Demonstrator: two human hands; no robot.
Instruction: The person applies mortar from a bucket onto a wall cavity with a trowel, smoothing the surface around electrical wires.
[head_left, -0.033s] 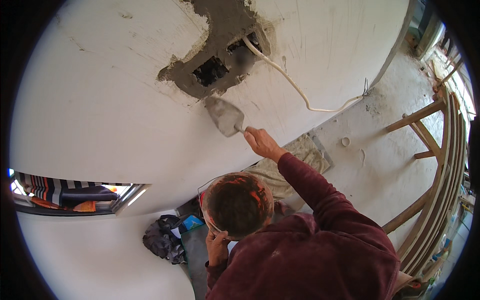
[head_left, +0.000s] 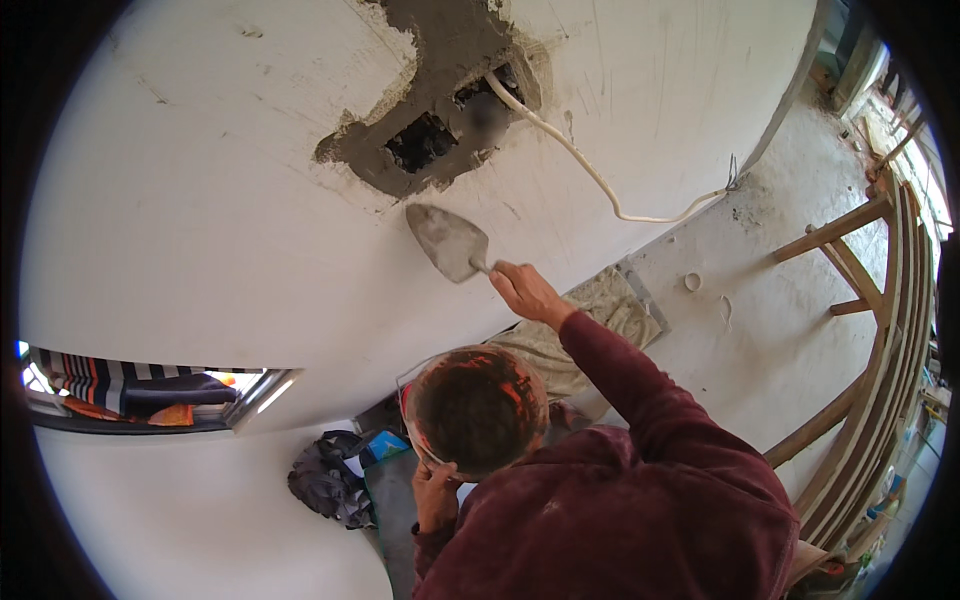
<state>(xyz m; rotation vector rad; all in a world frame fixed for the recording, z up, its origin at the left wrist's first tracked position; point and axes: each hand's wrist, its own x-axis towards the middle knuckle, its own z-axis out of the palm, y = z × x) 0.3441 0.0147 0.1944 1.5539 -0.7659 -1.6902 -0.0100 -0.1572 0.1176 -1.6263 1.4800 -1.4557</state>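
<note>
My right hand (head_left: 525, 292) is closed on the handle of a grey metal trowel (head_left: 442, 240), its blade held against or just in front of the white wall (head_left: 220, 220) below a patch of grey mortar (head_left: 440, 50). Two dark openings (head_left: 420, 142) are cut in that patch, and a cream cable (head_left: 572, 152) runs out of the right one. My left hand (head_left: 437, 490) grips the rim of a round bucket (head_left: 477, 415) stained orange and dark inside, held low against my maroon-sleeved body. Whether the blade touches the wall I cannot tell.
A long wooden trestle bench (head_left: 890, 340) runs along the right over the concrete floor (head_left: 730, 350). A crumpled cloth (head_left: 570, 340) lies by the wall's foot. A window ledge with striped fabric (head_left: 140, 385) is at left, above a dark bundle (head_left: 330, 480).
My right hand and the trowel have moved slightly downward, away from the mortar's lower edge. My left hand and the bucket are about where they were.
</note>
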